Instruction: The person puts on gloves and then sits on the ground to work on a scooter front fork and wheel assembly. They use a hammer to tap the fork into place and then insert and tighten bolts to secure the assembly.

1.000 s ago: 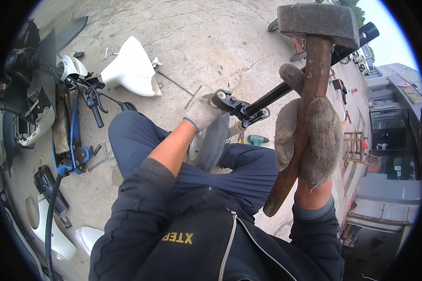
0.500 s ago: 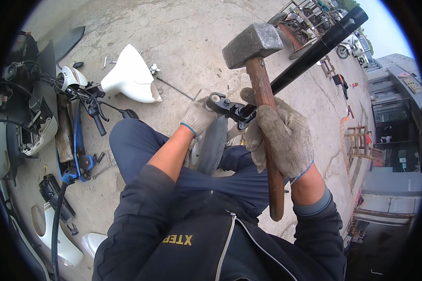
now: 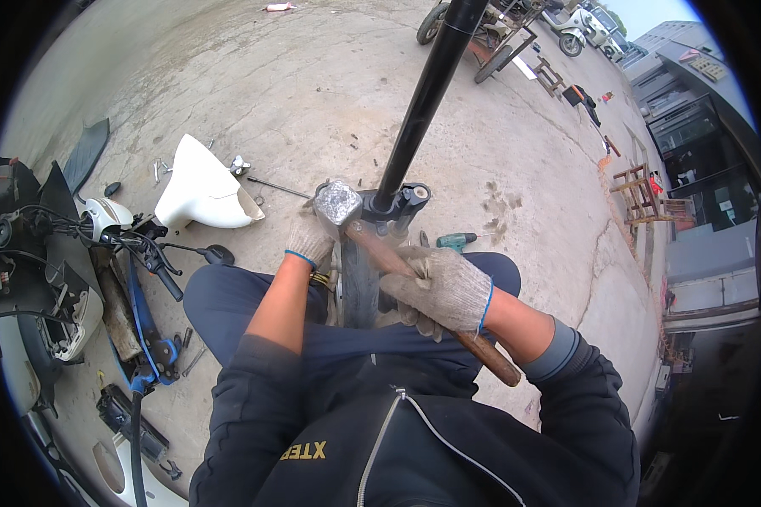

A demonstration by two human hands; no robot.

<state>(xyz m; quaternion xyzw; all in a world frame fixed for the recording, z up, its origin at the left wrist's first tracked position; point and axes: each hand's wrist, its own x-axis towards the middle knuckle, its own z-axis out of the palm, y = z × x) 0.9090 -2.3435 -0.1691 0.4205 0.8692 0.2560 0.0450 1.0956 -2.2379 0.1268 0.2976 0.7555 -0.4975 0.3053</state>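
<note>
My right hand [image 3: 440,291], in a grimy knit glove, grips the wooden handle [image 3: 490,359] of a hammer. Its steel head [image 3: 338,203] is over the left end of a black fork clamp [image 3: 389,218]; whether they touch I cannot tell. A long black tube [image 3: 418,101] rises from the clamp. My left hand [image 3: 306,239], also gloved, is beside the fork below the hammer head, its fingertips hidden behind it, so what it holds is unclear. The wheel [image 3: 359,296] stands upright between my bent legs.
A white panel [image 3: 199,190], a T-handle tool [image 3: 275,186] and a green drill [image 3: 455,241] lie on the concrete. Scooter parts [image 3: 51,253] and a blue jack [image 3: 148,346] are at left; a wheeled frame [image 3: 495,51], wooden stools [image 3: 634,190] and shopfronts [image 3: 698,169] are at back and right.
The hammer has come down and left from high at the right to above the clamp, with my right hand. The black tube has swung toward upright, and my left hand has shifted slightly left.
</note>
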